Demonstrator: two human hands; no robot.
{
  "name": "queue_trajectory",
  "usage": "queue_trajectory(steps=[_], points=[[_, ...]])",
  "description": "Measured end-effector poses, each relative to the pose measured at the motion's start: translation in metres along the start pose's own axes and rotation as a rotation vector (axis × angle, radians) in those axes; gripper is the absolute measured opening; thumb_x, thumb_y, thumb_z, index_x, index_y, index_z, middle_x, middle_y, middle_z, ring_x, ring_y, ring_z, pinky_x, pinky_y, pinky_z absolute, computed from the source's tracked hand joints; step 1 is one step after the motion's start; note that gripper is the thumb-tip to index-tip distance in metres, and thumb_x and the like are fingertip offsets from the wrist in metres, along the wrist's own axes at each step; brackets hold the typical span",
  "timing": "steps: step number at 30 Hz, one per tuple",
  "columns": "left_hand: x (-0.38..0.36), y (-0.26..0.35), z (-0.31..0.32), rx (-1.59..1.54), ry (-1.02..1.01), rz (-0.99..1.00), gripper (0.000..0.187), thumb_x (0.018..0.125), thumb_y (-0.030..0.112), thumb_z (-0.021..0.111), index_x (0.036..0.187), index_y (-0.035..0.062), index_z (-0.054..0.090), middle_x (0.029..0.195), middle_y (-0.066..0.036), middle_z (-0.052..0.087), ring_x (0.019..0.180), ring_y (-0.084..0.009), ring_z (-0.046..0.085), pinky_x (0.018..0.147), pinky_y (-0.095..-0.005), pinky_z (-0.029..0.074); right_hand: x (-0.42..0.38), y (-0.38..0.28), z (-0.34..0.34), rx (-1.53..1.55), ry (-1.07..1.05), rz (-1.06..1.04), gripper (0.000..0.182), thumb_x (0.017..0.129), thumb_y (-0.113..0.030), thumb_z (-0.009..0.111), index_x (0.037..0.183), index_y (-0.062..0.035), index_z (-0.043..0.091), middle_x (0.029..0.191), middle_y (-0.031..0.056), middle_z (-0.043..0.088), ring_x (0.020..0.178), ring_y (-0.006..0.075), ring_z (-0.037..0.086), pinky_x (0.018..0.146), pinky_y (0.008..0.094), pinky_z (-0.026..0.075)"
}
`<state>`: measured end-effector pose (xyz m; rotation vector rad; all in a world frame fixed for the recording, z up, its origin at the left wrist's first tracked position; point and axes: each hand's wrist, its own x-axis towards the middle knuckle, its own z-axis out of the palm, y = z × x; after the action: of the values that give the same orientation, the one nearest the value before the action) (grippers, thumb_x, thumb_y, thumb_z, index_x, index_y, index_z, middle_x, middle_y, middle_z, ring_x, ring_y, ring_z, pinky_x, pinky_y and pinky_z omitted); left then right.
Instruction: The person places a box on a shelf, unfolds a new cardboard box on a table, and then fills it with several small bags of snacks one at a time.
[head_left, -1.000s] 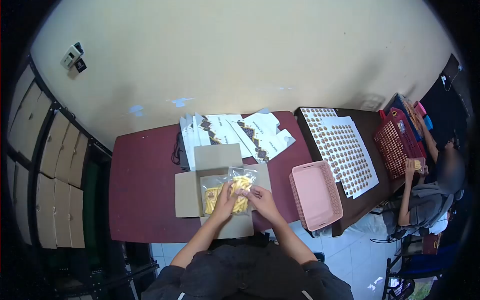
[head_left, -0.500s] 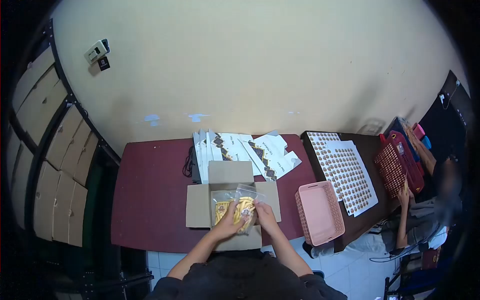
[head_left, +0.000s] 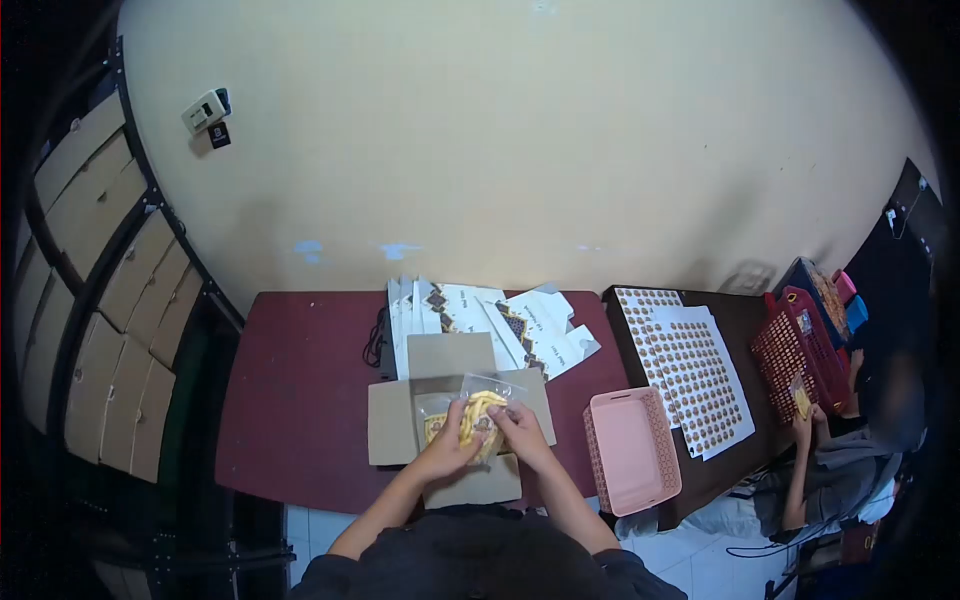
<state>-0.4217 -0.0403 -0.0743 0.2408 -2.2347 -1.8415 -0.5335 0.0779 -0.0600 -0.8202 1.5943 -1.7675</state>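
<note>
Clear bag of yellow stick snacks (head_left: 486, 399) held over the open cardboard box (head_left: 452, 355), left hand (head_left: 450, 450) clamped on one side, right hand (head_left: 524, 435) gripping the other, second bag (head_left: 432, 424) down in the box, pink basket (head_left: 636, 445) to the right.

Free room over maroon table (head_left: 300, 405) left of box (head_left: 390, 427), pink basket (head_left: 632, 450) an obstacle rightward

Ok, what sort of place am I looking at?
Probably a snack-packing workroom: a clear plastic bag of yellow sticks held over an open brown cardboard box, white paper sheets printed with round, sticker-like designs, and brown cardboard cartons on a black rack.
</note>
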Motion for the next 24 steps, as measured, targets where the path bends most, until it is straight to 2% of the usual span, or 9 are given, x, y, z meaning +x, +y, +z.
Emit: queue_trajectory(steps=[2,4,6,8,11,14,18,19,24], points=[[0.004,0.007,0.002,0.084,-0.028,0.106,0.064,0.084,0.017,0.058,0.132,0.0031,0.019,0.125,-0.019,0.037,0.117,-0.0256,0.037,0.097,-0.0343,0.032,0.002,0.01,-0.004,0.238,0.294,0.027,0.028,0.088,-0.022,0.057,0.101,0.0021,0.059,0.089,0.0043,0.062,0.077,0.009,0.057,0.068,0.0212,0.045],[0.01,0.009,0.005,0.16,-0.045,0.2,0.062,0.082,0.015,0.059,0.131,0.0029,0.022,0.124,-0.02,0.039,0.116,-0.0276,0.04,0.097,-0.0358,0.033,0.002,0.007,-0.017,0.159,0.379,0.055,0.025,0.089,-0.019,0.055,0.099,0.002,0.062,0.085,0.0045,0.063,0.076,0.009,0.057,0.068,0.0211,0.045],[0.012,0.017,0.009,0.004,-0.042,0.033,0.062,0.081,0.015,0.061,0.13,0.0039,0.024,0.124,-0.019,0.039,0.115,-0.0258,0.041,0.096,-0.0358,0.034,0.005,0.01,-0.025,0.212,0.322,-0.022,0.024,0.089,-0.019,0.054,0.098,0.0012,0.063,0.084,0.0044,0.063,0.075,0.009,0.057,0.069,0.021,0.044],[0.014,0.02,0.013,0.015,0.139,0.063,0.051,0.081,0.014,0.063,0.122,0.0034,0.035,0.115,-0.015,0.048,0.106,-0.02,0.048,0.09,-0.0321,0.039,0.006,0.012,-0.025,0.131,0.267,-0.02,0.024,0.09,-0.019,0.053,0.097,0.0012,0.063,0.085,0.0044,0.063,0.076,0.0095,0.057,0.069,0.0208,0.044],[0.025,0.006,0.004,-0.406,0.319,-0.025,0.015,0.085,0.014,0.06,0.093,0.0014,0.057,0.083,-0.003,0.06,0.079,-0.0075,0.055,0.073,-0.0227,0.045,0.004,0.001,-0.009,0.091,0.004,0.111,0.027,0.091,-0.021,0.051,0.102,0.002,0.06,0.087,0.0027,0.063,0.077,0.0074,0.055,0.071,0.0215,0.043],[0.025,-0.004,-0.013,-0.391,0.268,0.014,0.019,0.089,0.018,0.054,0.092,-0.0001,0.058,0.081,-0.003,0.061,0.078,-0.0076,0.055,0.072,-0.0226,0.045,0.007,0.004,-0.01,0.117,-0.091,0.101,0.03,0.092,-0.025,0.049,0.103,0.001,0.059,0.087,0.0016,0.062,0.079,0.0074,0.054,0.073,0.0227,0.042],[0.021,-0.008,-0.013,-0.505,0.202,-0.065,0.03,0.094,0.02,0.044,0.114,-0.001,0.054,0.097,-0.007,0.06,0.094,-0.0119,0.054,0.085,-0.025,0.042,0.004,0.002,-0.015,-0.14,-0.037,0.021,0.034,0.094,-0.027,0.045,0.099,0.0024,0.061,0.089,-0.0002,0.059,0.077,0.0094,0.053,0.074,0.024,0.042],[0.022,-0.01,-0.007,-0.265,0.326,0.08,0.037,0.094,0.02,0.041,0.124,-0.0006,0.046,0.115,-0.011,0.054,0.108,-0.0171,0.049,0.093,-0.0285,0.037,0.005,0.008,-0.016,-0.215,0.084,-0.025,0.032,0.093,-0.024,0.047,0.103,0.0027,0.061,0.09,0.0038,0.06,0.078,0.0113,0.055,0.073,0.0243,0.043],[0.016,0.004,0.005,-0.136,0.222,0.143,0.054,0.09,0.027,0.049,0.133,-0.0003,0.031,0.131,-0.017,0.04,0.122,-0.0259,0.038,0.1,-0.0347,0.031,0.007,-0.02,-0.005,-0.484,0.259,-0.36,0.028,0.089,-0.012,0.049,0.114,-0.002,0.057,0.088,0.0126,0.056,0.078,0.0165,0.055,0.073,0.0255,0.044]])
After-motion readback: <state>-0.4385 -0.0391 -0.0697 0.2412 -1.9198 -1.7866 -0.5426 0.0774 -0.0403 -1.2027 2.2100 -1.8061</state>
